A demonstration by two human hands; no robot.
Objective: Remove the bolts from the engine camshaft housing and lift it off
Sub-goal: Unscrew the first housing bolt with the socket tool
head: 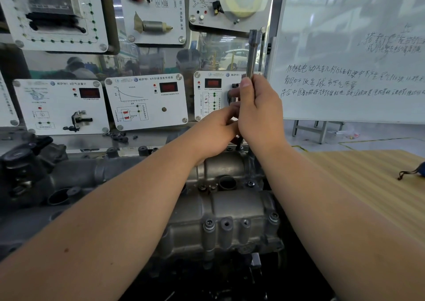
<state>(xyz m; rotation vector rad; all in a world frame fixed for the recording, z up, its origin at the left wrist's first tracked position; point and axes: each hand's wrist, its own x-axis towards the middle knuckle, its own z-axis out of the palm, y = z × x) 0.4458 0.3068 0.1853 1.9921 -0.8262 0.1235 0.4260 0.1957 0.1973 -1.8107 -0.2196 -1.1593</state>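
Observation:
The grey cast camshaft housing [232, 208] lies across the lower middle of the head view, with bolts [209, 223] in bosses along its near edge and more around a round opening [227, 182]. My right hand [259, 114] grips a long steel socket wrench shaft [251, 52] that stands upright over the housing's far right corner. My left hand [213, 135] is just left of it, fingers curled around the tool's lower part, which is hidden behind both hands.
Training panels with sensors and red displays [147, 100] stand behind the engine. A whiteboard [351, 54] with handwriting is at the right. A wooden bench top [372, 185] lies right of the engine, with a small dark cord [411, 174] on it. Black engine parts [23, 162] sit at left.

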